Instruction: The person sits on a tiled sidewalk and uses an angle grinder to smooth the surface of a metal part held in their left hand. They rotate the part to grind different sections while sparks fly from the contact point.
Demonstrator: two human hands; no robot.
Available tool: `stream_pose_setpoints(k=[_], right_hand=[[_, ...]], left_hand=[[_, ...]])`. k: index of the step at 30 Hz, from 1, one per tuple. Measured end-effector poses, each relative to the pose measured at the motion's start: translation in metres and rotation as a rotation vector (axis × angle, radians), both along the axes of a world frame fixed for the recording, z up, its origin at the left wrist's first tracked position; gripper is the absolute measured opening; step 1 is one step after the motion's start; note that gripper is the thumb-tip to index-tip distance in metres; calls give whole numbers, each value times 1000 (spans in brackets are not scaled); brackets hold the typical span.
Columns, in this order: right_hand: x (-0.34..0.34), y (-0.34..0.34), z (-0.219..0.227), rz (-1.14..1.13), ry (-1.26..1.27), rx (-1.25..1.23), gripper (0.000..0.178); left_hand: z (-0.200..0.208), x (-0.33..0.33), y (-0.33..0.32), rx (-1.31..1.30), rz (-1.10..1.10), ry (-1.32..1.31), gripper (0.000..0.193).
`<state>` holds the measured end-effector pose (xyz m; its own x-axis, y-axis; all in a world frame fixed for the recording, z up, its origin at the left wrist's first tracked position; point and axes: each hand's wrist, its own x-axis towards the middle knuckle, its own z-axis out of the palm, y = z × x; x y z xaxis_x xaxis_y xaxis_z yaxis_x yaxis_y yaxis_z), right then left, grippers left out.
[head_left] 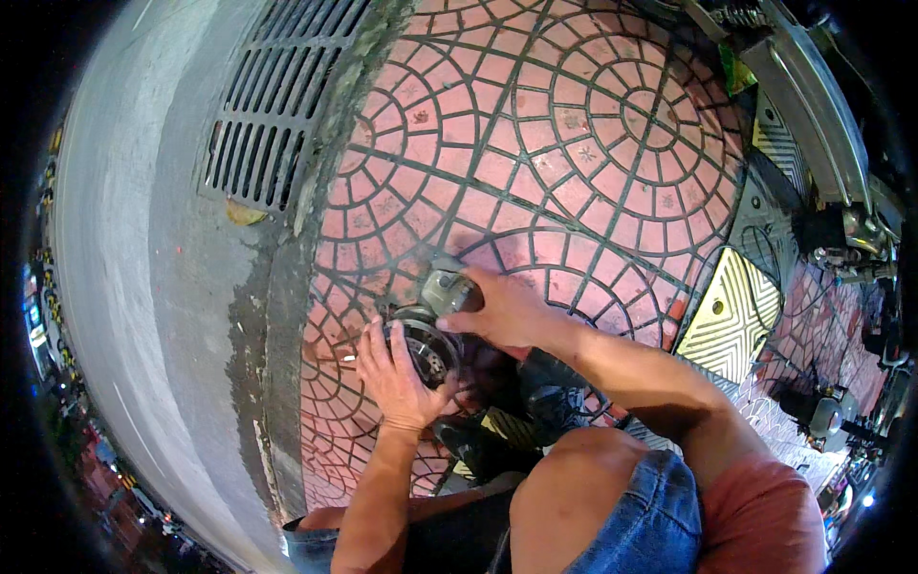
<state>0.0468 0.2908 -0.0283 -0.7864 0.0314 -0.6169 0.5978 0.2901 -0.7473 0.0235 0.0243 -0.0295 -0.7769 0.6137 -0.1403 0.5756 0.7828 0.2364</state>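
Low over the pink pavement, my left hand (397, 383) lies across a round dark metal part (430, 356) with a pale rim and holes near its middle. Its fingers rest over the left side and the thumb reaches the near right side. Just beyond, my right hand (502, 311) grips a small grey-green, see-through container (446, 291), thumb and fingers round its right side. The container is close to the far edge of the round part; whether they touch I cannot tell. My fingers hide part of both things.
Patterned pink paving (535, 163) surrounds the hands. A curb and a slotted metal drain grate (277, 115) border the grey road (163, 239) at left. At right are a yellow ridged tile (732, 311) and parked motorbike parts (813, 115). My bare knee (574, 488) is close below.
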Motion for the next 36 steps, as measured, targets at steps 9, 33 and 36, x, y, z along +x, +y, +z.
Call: stream_pose_setpoints(k=[9, 33, 36], right_hand=[[-80, -27, -25, 139, -19, -146, 92], [-6, -4, -8, -11, -12, -62, 98], [-7, -9, -12, -3, 18, -19, 95]], left_hand=[[1, -1, -6, -4, -30, -25, 115], [-2, 0, 13, -21, 334, 10, 109], [2, -1, 15, -71, 347, -3, 110]])
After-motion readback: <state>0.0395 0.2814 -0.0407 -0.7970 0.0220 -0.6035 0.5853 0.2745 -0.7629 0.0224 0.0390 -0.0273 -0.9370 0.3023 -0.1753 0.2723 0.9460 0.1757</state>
